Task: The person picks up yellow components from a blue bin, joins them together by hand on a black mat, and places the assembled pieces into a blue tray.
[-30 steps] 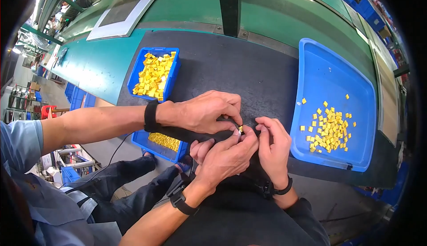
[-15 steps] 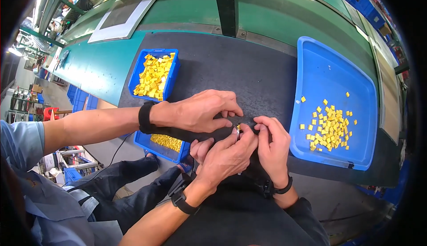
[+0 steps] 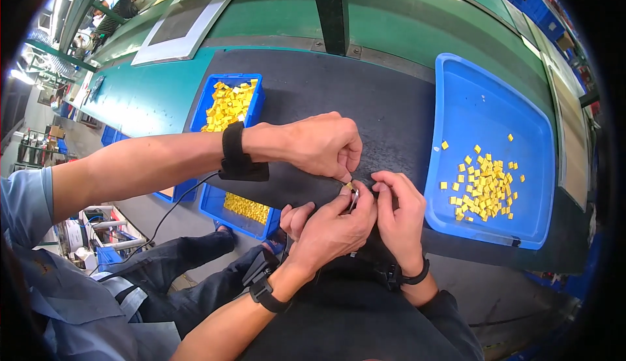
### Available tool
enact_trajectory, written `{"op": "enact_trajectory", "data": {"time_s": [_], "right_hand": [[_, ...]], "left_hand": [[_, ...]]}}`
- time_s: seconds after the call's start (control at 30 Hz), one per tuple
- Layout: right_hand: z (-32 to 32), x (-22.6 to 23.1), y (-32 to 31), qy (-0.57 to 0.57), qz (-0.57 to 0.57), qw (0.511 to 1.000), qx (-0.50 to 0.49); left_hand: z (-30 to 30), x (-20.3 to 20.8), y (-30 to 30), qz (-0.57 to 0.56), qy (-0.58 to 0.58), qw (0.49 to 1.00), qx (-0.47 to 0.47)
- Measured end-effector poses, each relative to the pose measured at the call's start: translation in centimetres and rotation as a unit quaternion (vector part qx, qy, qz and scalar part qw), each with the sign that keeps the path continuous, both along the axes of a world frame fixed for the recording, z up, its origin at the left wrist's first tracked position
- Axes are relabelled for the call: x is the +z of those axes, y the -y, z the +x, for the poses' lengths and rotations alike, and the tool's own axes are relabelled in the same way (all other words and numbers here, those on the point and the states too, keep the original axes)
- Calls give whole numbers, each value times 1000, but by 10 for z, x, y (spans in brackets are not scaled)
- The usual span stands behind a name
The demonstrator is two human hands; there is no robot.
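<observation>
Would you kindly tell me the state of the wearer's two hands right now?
Bare left hand: curled, mostly hidden; grip cannot be told.
Bare right hand: curled, nothing visibly held; grip cannot be told.

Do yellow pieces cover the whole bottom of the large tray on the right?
No, the tray shows plenty of bare blue around the yellow pieces.
</observation>
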State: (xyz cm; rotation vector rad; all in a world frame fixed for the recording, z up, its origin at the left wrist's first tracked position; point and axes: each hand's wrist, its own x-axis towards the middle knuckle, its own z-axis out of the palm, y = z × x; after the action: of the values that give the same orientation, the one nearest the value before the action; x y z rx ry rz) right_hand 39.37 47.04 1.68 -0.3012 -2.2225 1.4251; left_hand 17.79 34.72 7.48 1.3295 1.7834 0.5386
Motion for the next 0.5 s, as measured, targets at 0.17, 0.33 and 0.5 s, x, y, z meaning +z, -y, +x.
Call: {"op": "enact_trajectory", "data": {"time_s": [0.17, 0.33, 0.5], "right_hand": [[-2, 0, 0, -2, -3, 1000, 3], [-1, -2, 0, 2, -2, 1000, 5], [-1, 1, 1, 0, -3, 1000, 3]], "left_hand": [[1, 3, -1, -21, 2, 1000, -2], [1, 8, -1, -28, 3, 1000, -3], [3, 5, -2, -31, -4, 999, -8]]}}
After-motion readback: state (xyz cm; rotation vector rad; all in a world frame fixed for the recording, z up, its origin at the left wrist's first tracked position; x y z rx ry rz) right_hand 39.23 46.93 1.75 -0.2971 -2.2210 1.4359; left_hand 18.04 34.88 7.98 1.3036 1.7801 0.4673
